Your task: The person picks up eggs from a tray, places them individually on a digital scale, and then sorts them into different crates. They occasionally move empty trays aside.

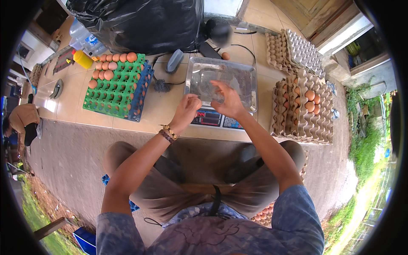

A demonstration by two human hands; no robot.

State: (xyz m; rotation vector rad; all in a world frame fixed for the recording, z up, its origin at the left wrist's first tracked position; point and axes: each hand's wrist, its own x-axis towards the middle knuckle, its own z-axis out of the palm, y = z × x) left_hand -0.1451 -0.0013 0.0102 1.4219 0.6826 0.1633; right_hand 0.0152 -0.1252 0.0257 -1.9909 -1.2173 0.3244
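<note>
My left hand [188, 110] holds a brown egg [198, 103] at the near left corner of a digital scale's metal pan [197, 73]. Above the near part of the pan is my right hand [227, 98], its fingers spread and nothing between them. The scale's keypad and lit display [208, 118] face me. To the left, a green plastic egg tray [111, 89] tops a stack with blue trays; brown eggs [108, 75] sit in its far rows and left side. On the right, stacked cardboard egg trays [318, 124] carry several brown eggs [309, 95].
A large black plastic bag [143, 25] stands behind the scale. A grey brush [174, 61], a loose egg [225, 56] and cables lie near the pan. Further left are a yellow bottle [82, 59] and a water jug [86, 38]. More cardboard trays [304, 52] stand at the back right.
</note>
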